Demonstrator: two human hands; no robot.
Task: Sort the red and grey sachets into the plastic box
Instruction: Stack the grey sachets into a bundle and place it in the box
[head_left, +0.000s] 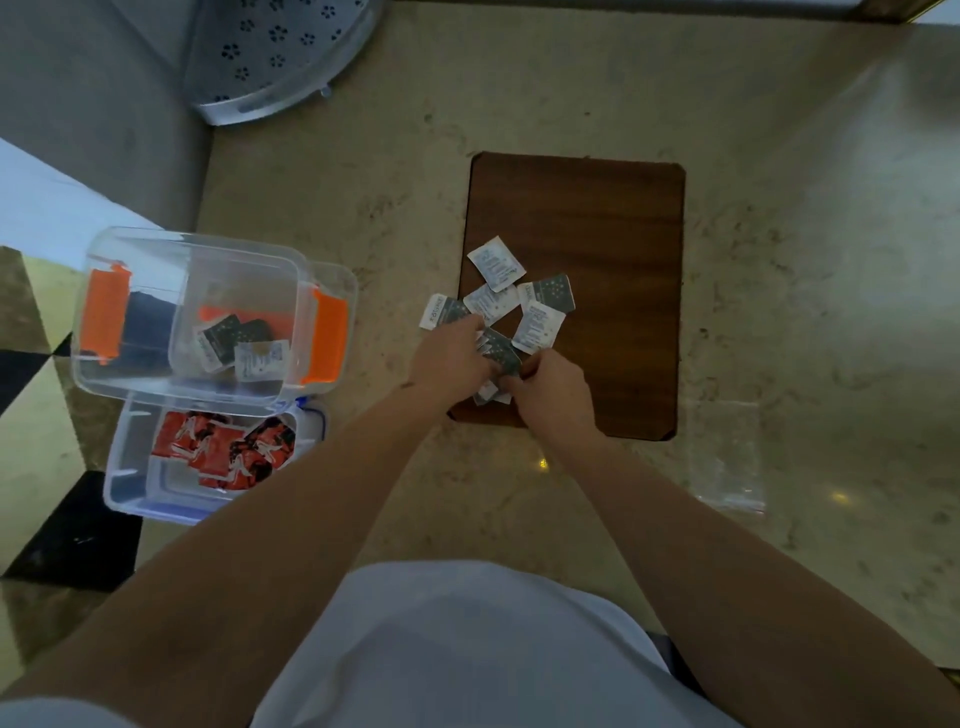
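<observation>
Several grey sachets are lying loose on the wooden board, clustered at its near left corner, one overhanging the edge onto the stone floor. I am gathering them: my left hand and right hand are both closing on a small bunch of grey sachets between them, fingers pinched on the packets. Exactly how many I am holding, I cannot tell.

Red sachets are sitting in the nearer plastic box; none are showing on the board, so I am judging that colour finished. A few grey ones are already lying in the farther box with orange clips.

Next move, in my judgement: carrying this bunch left and dropping it into the orange-clipped box, keeping a firm pinch, since these slick packets are likely to slip.
</observation>
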